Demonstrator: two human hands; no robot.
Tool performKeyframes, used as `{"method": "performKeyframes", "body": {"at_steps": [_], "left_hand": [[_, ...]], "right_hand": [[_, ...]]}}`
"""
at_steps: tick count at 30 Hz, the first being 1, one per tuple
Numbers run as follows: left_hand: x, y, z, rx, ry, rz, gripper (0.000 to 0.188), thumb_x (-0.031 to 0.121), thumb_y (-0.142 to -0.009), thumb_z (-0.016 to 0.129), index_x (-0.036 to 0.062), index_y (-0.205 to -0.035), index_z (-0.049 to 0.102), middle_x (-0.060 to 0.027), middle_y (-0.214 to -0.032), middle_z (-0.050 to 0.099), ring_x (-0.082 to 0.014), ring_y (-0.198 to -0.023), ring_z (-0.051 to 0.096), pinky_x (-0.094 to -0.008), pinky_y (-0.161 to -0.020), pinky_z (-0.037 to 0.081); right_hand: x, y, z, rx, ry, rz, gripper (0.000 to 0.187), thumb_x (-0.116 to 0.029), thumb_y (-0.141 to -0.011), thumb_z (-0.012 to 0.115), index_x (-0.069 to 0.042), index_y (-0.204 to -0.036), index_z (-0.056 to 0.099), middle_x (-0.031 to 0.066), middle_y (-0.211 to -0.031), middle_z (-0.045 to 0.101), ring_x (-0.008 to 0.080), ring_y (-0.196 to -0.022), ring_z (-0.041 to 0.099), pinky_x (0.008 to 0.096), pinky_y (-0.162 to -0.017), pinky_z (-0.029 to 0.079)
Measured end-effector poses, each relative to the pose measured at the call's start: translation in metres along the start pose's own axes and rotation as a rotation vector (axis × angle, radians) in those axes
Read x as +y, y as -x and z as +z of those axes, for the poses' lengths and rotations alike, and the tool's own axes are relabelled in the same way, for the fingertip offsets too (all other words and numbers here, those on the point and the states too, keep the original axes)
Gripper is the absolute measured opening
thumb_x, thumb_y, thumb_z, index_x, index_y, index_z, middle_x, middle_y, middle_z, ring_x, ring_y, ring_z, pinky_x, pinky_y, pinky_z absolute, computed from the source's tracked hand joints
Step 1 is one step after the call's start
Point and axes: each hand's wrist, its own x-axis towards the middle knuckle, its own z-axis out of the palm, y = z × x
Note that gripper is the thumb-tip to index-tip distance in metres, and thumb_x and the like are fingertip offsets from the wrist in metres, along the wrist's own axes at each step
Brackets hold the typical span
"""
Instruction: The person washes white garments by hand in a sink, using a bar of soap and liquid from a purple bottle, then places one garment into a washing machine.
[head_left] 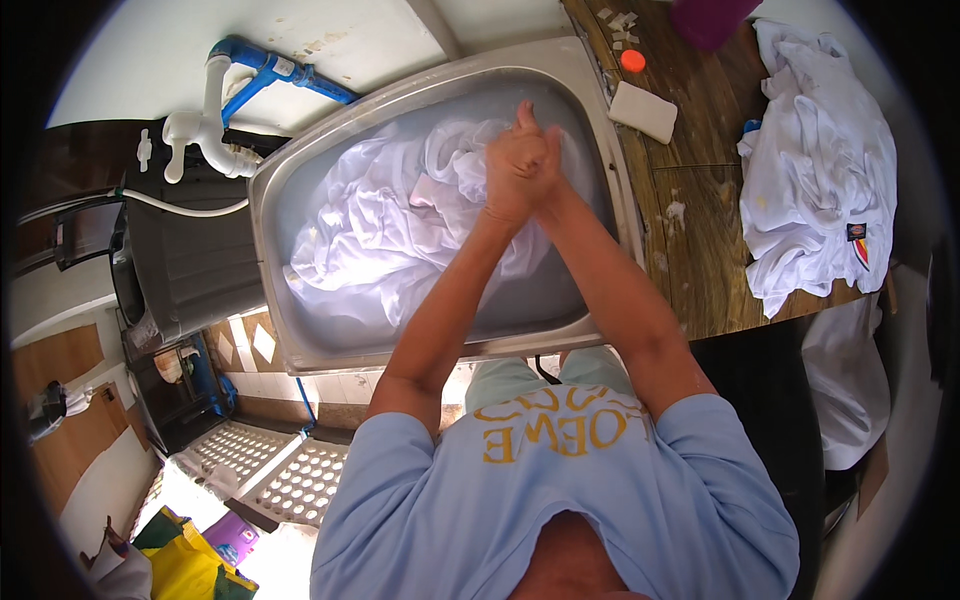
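Note:
White wet laundry [375, 215] lies bunched in cloudy water inside a metal sink [622, 190]. Over the sink's right part, above the far end of the laundry, my two hands are pressed together. The fingers of my left hand [510, 172] are curled in against my right hand, and one thumb points up and away. My right hand [549, 168] is partly covered by the left, so its fingers are hidden. Whether anything is between the palms I cannot make out; no cloth shows there.
A bar of soap [643, 112] and an orange cap [632, 61] lie on the wooden counter [700, 235] at right, with a heap of white clothes [825, 170] and a purple container [712, 20]. A white tap [182, 130] on blue pipe stands at left.

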Motion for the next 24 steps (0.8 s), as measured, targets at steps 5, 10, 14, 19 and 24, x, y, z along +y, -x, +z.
{"method": "performKeyframes", "body": {"at_steps": [5, 10, 14, 19, 24], "left_hand": [[-0.047, -0.036, -0.067, 0.202, 0.264, -0.554, 0.045, 0.025, -0.086, 0.068, 0.0053, -0.049, 0.05, 0.0017, -0.049, 0.045, -0.0066, -0.047, 0.036, -0.0262, -0.044, 0.029], [-0.04, -0.024, -0.098, 0.05, 0.513, -0.588, 0.051, 0.043, -0.091, 0.057, 0.0093, -0.054, 0.05, 0.0024, -0.053, 0.044, -0.0062, -0.049, 0.038, -0.0236, -0.045, 0.03], [-0.04, -0.014, -0.11, 0.002, 0.544, -0.606, 0.051, 0.045, -0.094, 0.051, 0.0096, -0.057, 0.05, 0.0014, -0.057, 0.047, -0.0061, -0.049, 0.039, -0.0234, -0.045, 0.031], [-0.05, -0.012, -0.109, 0.016, 0.638, -0.56, 0.04, 0.039, -0.092, 0.058, 0.0094, -0.065, 0.054, 0.0019, -0.061, 0.049, -0.0057, -0.052, 0.042, -0.0224, -0.047, 0.035], [-0.037, -0.027, -0.092, -0.226, 0.238, -0.498, 0.03, 0.03, -0.083, 0.069, 0.0052, -0.072, 0.057, 0.001, -0.064, 0.054, -0.0073, -0.059, 0.05, -0.0256, -0.052, 0.04]], "right_hand": [[-0.01, 0.003, 0.02, 0.101, 0.008, 0.066, 0.051, -0.052, -0.087, 0.059, -0.019, -0.058, 0.032, -0.0035, -0.053, 0.028, 0.012, -0.05, 0.031, 0.028, -0.053, 0.036], [-0.021, -0.003, 0.024, 0.173, 0.023, -0.059, 0.058, -0.052, -0.085, 0.061, -0.018, -0.054, 0.025, -0.004, -0.051, 0.023, 0.0117, -0.051, 0.022, 0.0261, -0.049, 0.023], [-0.022, -0.003, 0.029, 0.143, 0.044, -0.071, 0.058, -0.052, -0.085, 0.062, -0.018, -0.055, 0.026, -0.0041, -0.051, 0.023, 0.0115, -0.052, 0.022, 0.027, -0.049, 0.022], [-0.022, -0.002, 0.03, 0.152, 0.112, -0.129, 0.055, -0.051, -0.085, 0.062, -0.018, -0.056, 0.029, -0.0039, -0.052, 0.026, 0.0113, -0.052, 0.024, 0.0264, -0.049, 0.022], [-0.025, -0.013, 0.019, 0.339, 0.687, -0.324, 0.046, -0.043, -0.085, 0.066, -0.011, -0.059, 0.044, 0.0034, -0.054, 0.043, 0.0178, -0.052, 0.04, 0.03, -0.049, 0.032]]}}
